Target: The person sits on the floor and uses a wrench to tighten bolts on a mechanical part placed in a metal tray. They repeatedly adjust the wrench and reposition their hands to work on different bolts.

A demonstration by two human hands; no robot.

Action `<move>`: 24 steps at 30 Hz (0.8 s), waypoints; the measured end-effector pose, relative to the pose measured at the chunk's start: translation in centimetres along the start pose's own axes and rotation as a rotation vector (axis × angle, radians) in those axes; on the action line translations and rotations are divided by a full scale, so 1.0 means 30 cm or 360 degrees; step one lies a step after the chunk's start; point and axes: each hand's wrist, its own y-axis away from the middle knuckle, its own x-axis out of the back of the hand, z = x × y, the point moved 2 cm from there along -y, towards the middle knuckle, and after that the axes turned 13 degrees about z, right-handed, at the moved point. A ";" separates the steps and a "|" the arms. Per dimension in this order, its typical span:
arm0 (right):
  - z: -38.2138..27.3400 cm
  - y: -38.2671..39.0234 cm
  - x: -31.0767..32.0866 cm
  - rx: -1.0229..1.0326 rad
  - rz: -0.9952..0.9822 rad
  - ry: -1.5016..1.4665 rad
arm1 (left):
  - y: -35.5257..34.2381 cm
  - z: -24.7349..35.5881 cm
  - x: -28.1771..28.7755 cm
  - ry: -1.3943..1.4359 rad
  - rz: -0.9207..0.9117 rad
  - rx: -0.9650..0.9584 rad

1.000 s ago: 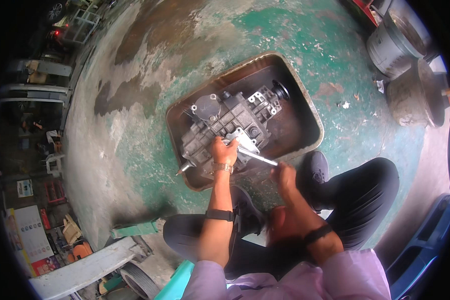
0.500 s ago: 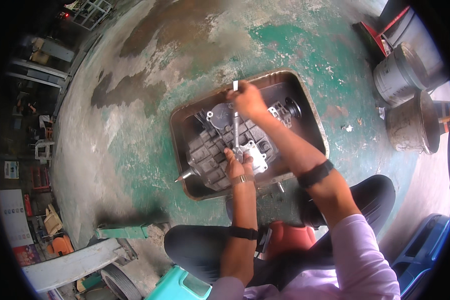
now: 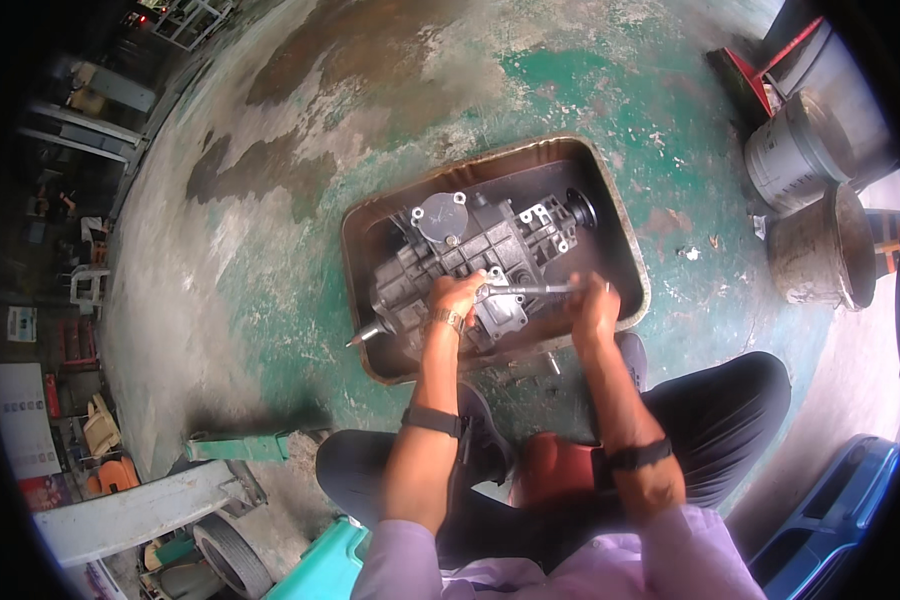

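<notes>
A grey metal gearbox (image 3: pixel 407 272) lies in a brown, rusty-rimmed tray (image 3: pixel 622 215) on the floor. On its near side sits a bright metal cover plate (image 3: pixel 503 314). A long metal wrench (image 3: pixel 540 290) reaches across this plate. My left hand (image 3: pixel 457 293) is closed around the wrench's head end, at the plate's left edge. The handle's far end is gripped by my right hand (image 3: pixel 595 305), over the tray's right part; that hand is slightly blurred. A round cover (image 3: pixel 443 220) tops the far side of the gearbox, and a shaft (image 3: pixel 368 334) sticks out over the tray's left rim.
A small metal rod-like piece (image 3: pixel 553 364) is by the tray's near edge. Two buckets (image 3: pixel 796 150) stand at the right, near a blue plastic stool (image 3: pixel 838 500). Left of my legs are a grey metal beam (image 3: pixel 135 515), a tire (image 3: pixel 232 556) and a turquoise plastic stool (image 3: pixel 322 562).
The wrench's handle has swung from pointing away from me to pointing right. My right hand came nearer and to the right with it. My left hand shifted slightly left and away.
</notes>
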 end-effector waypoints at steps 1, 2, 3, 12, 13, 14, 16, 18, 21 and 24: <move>0.068 0.020 0.056 -0.0179 0.0181 -0.0165 | -0.006 0.000 -0.004 -0.0125 -0.0026 -0.0086; 0.138 0.047 0.108 -0.0327 0.0322 -0.0362 | -0.013 -0.001 -0.007 -0.0255 -0.0057 -0.0175; 0.211 0.081 0.157 -0.0541 0.0294 -0.0417 | -0.023 0.006 -0.009 -0.0358 -0.0087 -0.0411; 0.544 0.219 0.215 -0.1235 0.0307 -0.0639 | -0.075 -0.008 -0.020 -0.1076 -0.0006 -0.0919; 0.511 0.190 0.216 -0.1136 0.0280 -0.0551 | -0.069 -0.013 -0.023 -0.1032 0.0054 -0.0951; 0.466 0.163 0.221 -0.0994 0.0211 -0.0550 | -0.061 -0.016 -0.026 -0.0983 0.0114 -0.0981; 0.346 0.062 0.178 -0.0779 0.0374 -0.0591 | -0.040 -0.027 -0.033 -0.0682 0.0151 -0.0750; 0.177 -0.048 0.093 -0.0246 0.0255 -0.0162 | -0.006 -0.039 -0.046 -0.0355 0.0224 -0.0494; -0.052 -0.161 -0.149 0.0238 -0.0141 0.0207 | 0.050 -0.064 -0.089 0.0765 0.0276 0.0086; -0.144 -0.167 -0.382 0.0567 -0.0378 0.0679 | 0.051 -0.063 -0.094 0.1332 0.0124 0.0381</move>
